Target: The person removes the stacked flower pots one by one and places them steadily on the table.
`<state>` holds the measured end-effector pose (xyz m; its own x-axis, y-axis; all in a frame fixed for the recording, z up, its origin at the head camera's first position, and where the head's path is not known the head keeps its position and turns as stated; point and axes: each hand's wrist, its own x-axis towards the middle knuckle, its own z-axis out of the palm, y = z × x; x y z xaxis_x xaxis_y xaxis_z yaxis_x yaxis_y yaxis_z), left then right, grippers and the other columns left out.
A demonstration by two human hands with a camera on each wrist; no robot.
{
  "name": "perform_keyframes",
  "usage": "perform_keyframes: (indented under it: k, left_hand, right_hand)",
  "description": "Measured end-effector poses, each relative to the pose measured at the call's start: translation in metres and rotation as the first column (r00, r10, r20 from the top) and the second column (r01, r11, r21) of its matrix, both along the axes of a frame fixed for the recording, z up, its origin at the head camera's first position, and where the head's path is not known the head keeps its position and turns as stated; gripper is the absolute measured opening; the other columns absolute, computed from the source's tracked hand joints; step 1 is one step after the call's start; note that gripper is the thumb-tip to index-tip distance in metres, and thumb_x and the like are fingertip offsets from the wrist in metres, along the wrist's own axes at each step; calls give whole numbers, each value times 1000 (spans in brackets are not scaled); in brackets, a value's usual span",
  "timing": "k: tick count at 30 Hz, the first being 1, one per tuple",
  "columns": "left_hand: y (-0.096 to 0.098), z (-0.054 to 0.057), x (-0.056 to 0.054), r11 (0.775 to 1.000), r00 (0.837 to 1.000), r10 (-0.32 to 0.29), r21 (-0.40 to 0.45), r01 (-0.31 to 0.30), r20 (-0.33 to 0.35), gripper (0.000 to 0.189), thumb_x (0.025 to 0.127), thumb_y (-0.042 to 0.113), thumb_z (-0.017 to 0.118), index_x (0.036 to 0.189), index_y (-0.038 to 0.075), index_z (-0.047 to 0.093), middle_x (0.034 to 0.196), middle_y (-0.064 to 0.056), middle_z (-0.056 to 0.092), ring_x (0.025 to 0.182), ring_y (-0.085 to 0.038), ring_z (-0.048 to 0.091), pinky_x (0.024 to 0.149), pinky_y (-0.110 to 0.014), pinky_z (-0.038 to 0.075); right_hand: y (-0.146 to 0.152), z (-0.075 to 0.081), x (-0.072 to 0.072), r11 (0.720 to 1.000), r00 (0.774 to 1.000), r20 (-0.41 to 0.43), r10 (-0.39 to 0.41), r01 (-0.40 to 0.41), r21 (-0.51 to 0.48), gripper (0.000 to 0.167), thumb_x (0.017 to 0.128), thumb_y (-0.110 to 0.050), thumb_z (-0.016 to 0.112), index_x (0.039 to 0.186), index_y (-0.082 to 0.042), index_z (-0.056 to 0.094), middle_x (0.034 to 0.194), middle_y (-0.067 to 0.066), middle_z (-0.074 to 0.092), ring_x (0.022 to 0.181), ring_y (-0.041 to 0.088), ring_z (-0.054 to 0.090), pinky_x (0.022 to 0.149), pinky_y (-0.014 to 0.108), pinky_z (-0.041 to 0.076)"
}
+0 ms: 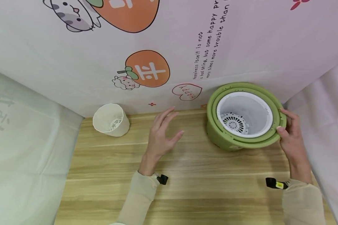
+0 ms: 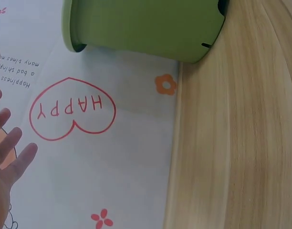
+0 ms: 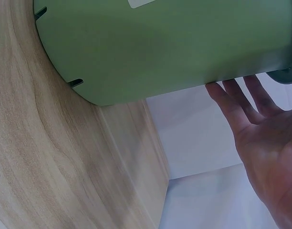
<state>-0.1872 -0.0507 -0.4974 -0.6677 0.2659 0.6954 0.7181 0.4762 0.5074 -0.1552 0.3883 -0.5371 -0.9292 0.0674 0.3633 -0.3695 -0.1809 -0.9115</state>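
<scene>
At the right of the head view stands a green flowerpot (image 1: 222, 139) with stepped green rims, a white slotted-bottom pot (image 1: 259, 115) nested inside it. My right hand (image 1: 294, 137) grips the green rim on its right side, thumb on top and fingers against the outer wall. In the right wrist view the fingers (image 3: 232, 112) of that hand touch the pot's side below the rim. Over the table between the pots, my left hand (image 1: 160, 134) is held with fingers spread and nothing in it. A small white pot (image 1: 124, 126) with a perforated base sits tilted at the back left.
The wood-grain table (image 1: 169, 193) meets a printed white backdrop (image 1: 87, 62) just behind the pots. White cloth (image 1: 324, 125) hangs along the right side, and another pale sheet (image 1: 31, 140) covers the left.
</scene>
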Motion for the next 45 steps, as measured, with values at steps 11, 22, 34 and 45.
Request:
perform_keyframes:
  k: [11,22,34,45]
  left_hand:
    - [13,3,1,996,997,-71,-54,71,-6,66,80,41,77,133,7,58,145,-11,50,133,-29,47,113,-40,38]
    - [25,5,1,992,996,-93,-81,93,7,64,85,47,72,134,8,58,145,-12,50,134,-29,46,114,-37,37]
    - [27,8,0,987,994,-105,-122,109,39,66,86,50,69,137,9,55,146,-14,49,138,-27,42,117,-38,33]
    - [38,9,1,973,990,-116,-191,128,74,71,84,46,73,141,11,51,150,-11,46,144,-25,34,119,-40,28]
  right_hand:
    - [-1,1,0,1000,1000,-7,-9,9,11,55,95,18,45,146,2,36,123,12,55,90,10,66,71,13,56]
    - [-2,3,-3,1000,1000,-16,-1,1,-9,55,94,20,43,146,3,35,130,13,53,92,10,66,72,13,56]
    - [-4,3,-4,1000,1000,-1,14,-14,-21,56,95,19,44,147,2,34,138,13,47,101,12,64,75,14,56]
    - [-1,3,2,1000,1000,14,20,-20,16,55,97,16,43,149,0,33,139,11,46,103,10,62,78,12,54]
